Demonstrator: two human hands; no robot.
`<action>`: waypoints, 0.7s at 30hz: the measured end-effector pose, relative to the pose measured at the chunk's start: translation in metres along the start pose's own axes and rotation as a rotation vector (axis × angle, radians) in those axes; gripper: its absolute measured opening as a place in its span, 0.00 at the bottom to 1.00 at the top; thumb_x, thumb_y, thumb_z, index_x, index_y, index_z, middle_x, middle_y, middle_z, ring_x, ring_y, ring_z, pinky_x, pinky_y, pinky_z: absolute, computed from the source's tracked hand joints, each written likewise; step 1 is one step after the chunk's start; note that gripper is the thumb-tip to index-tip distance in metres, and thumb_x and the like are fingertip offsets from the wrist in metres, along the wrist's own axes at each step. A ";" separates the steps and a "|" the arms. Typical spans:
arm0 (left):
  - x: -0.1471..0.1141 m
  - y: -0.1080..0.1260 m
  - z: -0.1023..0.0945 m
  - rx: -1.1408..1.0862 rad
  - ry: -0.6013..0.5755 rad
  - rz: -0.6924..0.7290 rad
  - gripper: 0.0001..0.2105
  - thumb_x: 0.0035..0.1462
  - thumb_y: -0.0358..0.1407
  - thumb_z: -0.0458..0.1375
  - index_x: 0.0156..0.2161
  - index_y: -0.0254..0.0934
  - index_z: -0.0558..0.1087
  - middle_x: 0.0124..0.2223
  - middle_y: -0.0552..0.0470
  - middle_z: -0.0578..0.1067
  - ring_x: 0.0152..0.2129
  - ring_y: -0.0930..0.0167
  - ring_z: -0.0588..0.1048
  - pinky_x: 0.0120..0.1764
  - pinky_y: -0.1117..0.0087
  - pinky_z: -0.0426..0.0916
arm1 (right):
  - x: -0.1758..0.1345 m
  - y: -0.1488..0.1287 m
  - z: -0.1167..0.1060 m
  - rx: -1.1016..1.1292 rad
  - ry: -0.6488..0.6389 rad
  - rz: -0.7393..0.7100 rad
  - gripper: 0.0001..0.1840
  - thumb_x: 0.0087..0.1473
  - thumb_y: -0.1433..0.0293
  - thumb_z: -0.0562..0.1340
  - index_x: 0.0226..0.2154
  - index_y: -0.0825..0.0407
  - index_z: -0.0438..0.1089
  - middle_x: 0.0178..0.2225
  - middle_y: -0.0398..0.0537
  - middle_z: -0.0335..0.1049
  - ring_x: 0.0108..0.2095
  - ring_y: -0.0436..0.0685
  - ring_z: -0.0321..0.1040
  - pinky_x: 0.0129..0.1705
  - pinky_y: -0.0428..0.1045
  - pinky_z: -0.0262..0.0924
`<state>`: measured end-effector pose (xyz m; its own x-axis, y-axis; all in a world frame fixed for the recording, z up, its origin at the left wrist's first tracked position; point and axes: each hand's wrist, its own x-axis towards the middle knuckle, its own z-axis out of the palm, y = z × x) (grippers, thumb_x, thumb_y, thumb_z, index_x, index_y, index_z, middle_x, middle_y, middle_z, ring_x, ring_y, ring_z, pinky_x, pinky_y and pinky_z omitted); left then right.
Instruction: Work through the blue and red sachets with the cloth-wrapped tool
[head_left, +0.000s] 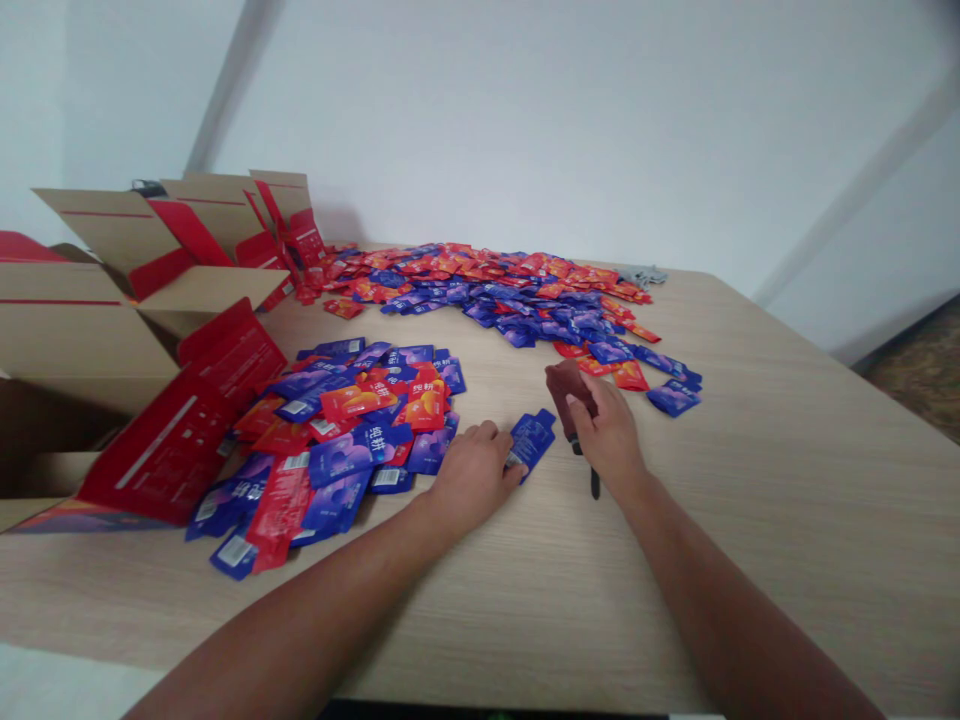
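My left hand (476,475), fingers curled, grips the near left edge of a blue sachet (533,440) lying on the table, its printed back facing up. To the right of that sachet, my right hand (611,430) is closed round a dark reddish-brown object (568,393). A black part (595,484) sticks out below it toward me; the hand covers the rest, so its kind is unclear. Left of my left hand lies a loose heap of blue, red and orange sachets (360,455).
A long pile of blue and orange-red sachets (487,290) spreads along the back of the wooden table (780,480). Open cardboard boxes (82,340) with red flaps stand at the left. A grey crumpled item (645,274) lies at the pile's far right end, before a white wall (570,120).
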<state>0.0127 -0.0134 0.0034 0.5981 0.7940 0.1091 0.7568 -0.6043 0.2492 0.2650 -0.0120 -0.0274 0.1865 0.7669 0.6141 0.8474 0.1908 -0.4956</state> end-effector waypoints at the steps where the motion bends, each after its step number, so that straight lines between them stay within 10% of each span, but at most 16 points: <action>1: 0.000 0.000 0.000 0.000 -0.005 -0.003 0.13 0.66 0.46 0.62 0.46 0.39 0.78 0.48 0.42 0.77 0.45 0.58 0.77 0.48 0.57 0.73 | -0.001 -0.006 -0.002 0.033 0.023 -0.022 0.27 0.69 0.62 0.57 0.66 0.52 0.68 0.62 0.61 0.73 0.62 0.70 0.68 0.67 0.68 0.62; 10: 0.001 -0.003 0.007 -0.038 0.025 0.001 0.13 0.64 0.44 0.64 0.49 0.39 0.78 0.51 0.43 0.77 0.48 0.59 0.77 0.52 0.58 0.72 | -0.023 -0.036 0.011 0.150 -0.429 -0.223 0.25 0.66 0.68 0.62 0.65 0.46 0.71 0.58 0.54 0.77 0.57 0.66 0.71 0.62 0.64 0.67; 21: 0.001 0.000 -0.001 -0.006 -0.019 -0.021 0.13 0.66 0.46 0.62 0.47 0.39 0.79 0.48 0.42 0.77 0.46 0.58 0.77 0.49 0.57 0.72 | -0.011 0.005 0.015 -0.090 -0.310 -0.023 0.25 0.64 0.68 0.62 0.63 0.50 0.74 0.55 0.59 0.78 0.55 0.70 0.73 0.61 0.66 0.66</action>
<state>0.0129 -0.0127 0.0045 0.5874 0.8048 0.0852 0.7676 -0.5873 0.2566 0.2597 -0.0103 -0.0458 0.0181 0.9156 0.4016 0.8926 0.1662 -0.4191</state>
